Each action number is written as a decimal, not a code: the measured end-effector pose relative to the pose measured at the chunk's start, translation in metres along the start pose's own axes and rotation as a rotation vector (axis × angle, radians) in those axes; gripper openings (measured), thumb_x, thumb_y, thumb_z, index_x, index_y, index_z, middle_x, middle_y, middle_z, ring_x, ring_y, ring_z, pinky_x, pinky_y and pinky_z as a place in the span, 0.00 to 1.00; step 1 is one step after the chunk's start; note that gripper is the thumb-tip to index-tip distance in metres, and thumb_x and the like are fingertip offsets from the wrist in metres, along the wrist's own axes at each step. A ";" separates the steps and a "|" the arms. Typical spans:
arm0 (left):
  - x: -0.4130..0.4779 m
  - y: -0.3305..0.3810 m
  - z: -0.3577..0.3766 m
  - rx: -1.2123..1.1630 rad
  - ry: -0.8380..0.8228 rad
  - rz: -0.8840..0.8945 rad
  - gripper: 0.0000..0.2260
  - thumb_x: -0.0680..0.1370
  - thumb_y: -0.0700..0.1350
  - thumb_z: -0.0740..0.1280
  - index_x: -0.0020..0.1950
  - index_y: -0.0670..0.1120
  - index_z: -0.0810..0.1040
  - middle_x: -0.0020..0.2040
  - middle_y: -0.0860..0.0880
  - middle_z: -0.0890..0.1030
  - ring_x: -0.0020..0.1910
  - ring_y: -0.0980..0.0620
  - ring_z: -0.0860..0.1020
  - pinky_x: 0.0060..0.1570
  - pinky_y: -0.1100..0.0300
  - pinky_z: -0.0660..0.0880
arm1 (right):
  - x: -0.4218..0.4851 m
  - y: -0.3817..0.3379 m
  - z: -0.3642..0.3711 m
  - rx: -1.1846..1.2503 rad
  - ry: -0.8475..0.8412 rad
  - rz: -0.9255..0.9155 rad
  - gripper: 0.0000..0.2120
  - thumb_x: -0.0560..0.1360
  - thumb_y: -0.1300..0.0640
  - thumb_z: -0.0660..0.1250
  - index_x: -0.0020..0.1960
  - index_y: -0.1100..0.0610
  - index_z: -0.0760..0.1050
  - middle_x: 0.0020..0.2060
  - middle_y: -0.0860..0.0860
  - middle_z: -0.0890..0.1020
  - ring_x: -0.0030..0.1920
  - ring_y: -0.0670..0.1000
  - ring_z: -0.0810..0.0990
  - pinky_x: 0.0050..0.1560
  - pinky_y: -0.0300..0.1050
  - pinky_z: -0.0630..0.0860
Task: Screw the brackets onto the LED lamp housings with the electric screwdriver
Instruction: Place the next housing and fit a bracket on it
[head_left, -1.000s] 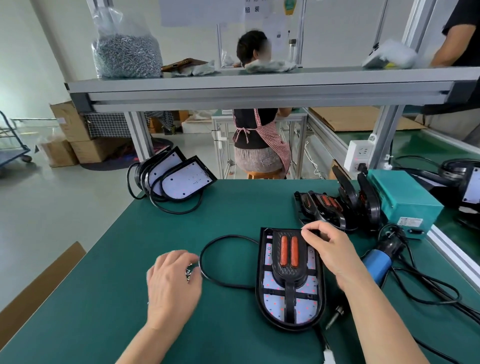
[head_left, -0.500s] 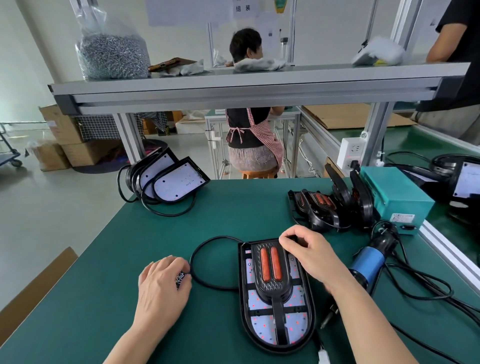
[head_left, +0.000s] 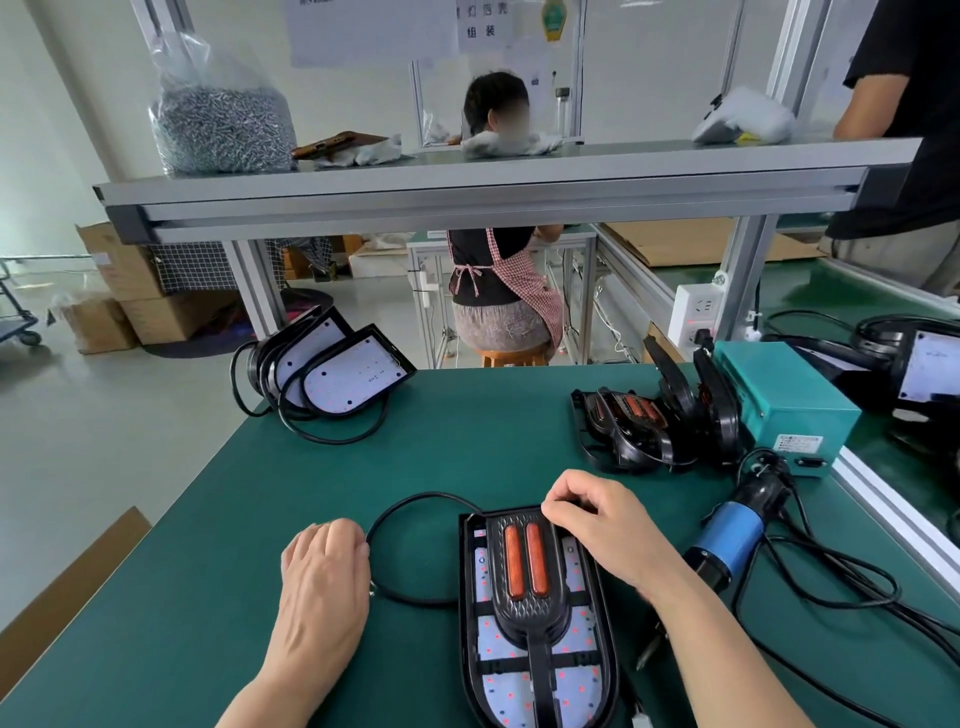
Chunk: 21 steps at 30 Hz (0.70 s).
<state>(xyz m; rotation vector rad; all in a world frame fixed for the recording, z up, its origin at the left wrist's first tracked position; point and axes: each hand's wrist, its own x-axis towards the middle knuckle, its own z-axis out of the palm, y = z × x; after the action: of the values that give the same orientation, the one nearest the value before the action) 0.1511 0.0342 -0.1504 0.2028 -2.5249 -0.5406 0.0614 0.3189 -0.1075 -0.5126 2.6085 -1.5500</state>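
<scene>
Now right hand (head_left: 605, 525) pinches at bracket (head_left: 524, 577) top; left hand (head_left: 324, 577) curled.

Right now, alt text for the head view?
Right hand pinches at the top edge of a bracket on an LED lamp housing on a green table; left hand rests beside its cable. The electric screwdriver lies unused to the right.

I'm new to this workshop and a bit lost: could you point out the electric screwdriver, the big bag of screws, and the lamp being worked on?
electric screwdriver (head_left: 730, 538): head view, on its blue body.
bag of screws (head_left: 223, 130): head view, on the screw-filled part.
lamp housing (head_left: 592, 691): head view, on its LED board.
</scene>
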 end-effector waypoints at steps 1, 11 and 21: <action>-0.001 0.001 -0.001 -0.006 0.003 0.009 0.09 0.81 0.39 0.59 0.40 0.45 0.68 0.36 0.53 0.72 0.39 0.47 0.72 0.55 0.54 0.65 | 0.000 0.000 0.001 -0.014 -0.001 -0.006 0.08 0.76 0.55 0.69 0.38 0.51 0.78 0.37 0.49 0.82 0.36 0.41 0.75 0.42 0.35 0.71; -0.003 -0.005 0.001 0.042 0.045 0.009 0.03 0.73 0.39 0.63 0.40 0.44 0.75 0.34 0.53 0.73 0.37 0.45 0.73 0.50 0.51 0.68 | -0.001 0.000 0.003 -0.042 0.006 0.002 0.09 0.77 0.53 0.68 0.38 0.51 0.78 0.38 0.51 0.82 0.34 0.40 0.74 0.40 0.37 0.72; 0.000 -0.006 -0.001 0.060 0.053 0.009 0.12 0.71 0.30 0.71 0.42 0.47 0.82 0.39 0.57 0.78 0.41 0.46 0.77 0.54 0.55 0.62 | -0.001 0.000 0.004 -0.055 0.027 -0.009 0.08 0.76 0.53 0.68 0.38 0.51 0.78 0.37 0.50 0.82 0.35 0.41 0.74 0.41 0.38 0.72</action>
<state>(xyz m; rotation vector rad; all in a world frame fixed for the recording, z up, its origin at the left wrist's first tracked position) 0.1519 0.0285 -0.1525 0.2250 -2.4911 -0.4505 0.0634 0.3156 -0.1101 -0.5111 2.6795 -1.5017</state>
